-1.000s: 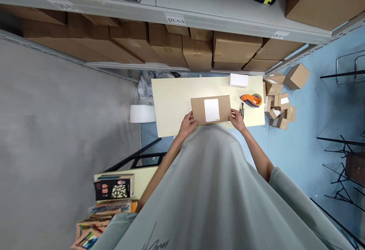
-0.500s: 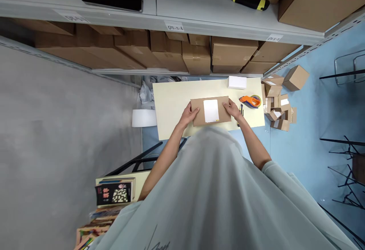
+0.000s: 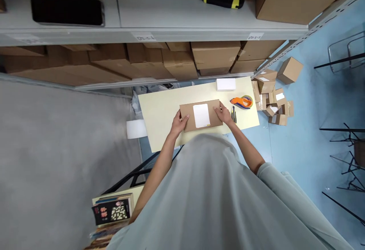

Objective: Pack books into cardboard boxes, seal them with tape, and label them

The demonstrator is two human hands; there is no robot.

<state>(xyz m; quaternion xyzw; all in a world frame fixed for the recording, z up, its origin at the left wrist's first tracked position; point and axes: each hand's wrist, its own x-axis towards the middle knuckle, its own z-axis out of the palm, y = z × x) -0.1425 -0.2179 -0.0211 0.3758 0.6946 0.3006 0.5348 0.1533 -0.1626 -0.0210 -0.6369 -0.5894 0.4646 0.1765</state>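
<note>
A flat brown cardboard package [image 3: 188,118] with a white label [image 3: 201,116] on its face is held over the pale yellow table [image 3: 159,109]. My left hand [image 3: 179,124] grips its left edge, thumb on top. At the right edge my right hand [image 3: 223,113] holds it the same way. The fingers under the package are hidden. Just right of my right hand lie dark pen-like tools [image 3: 234,114], and beyond them an orange tape dispenser [image 3: 242,102]. A white box [image 3: 226,84] sits at the table's back edge.
Above the table runs a grey shelf [image 3: 159,14] with cardboard boxes, a black phone-like object [image 3: 67,10] and a yellow-black cutter [image 3: 222,0]. Small cartons [image 3: 278,119] are piled on the floor at right. Books [image 3: 112,210] stand at lower left, a white roll [image 3: 136,129] left of the table.
The view has shifted and turned slightly, so the table and shelf appear moved and tilted. Both hands keep hold of the package.
</note>
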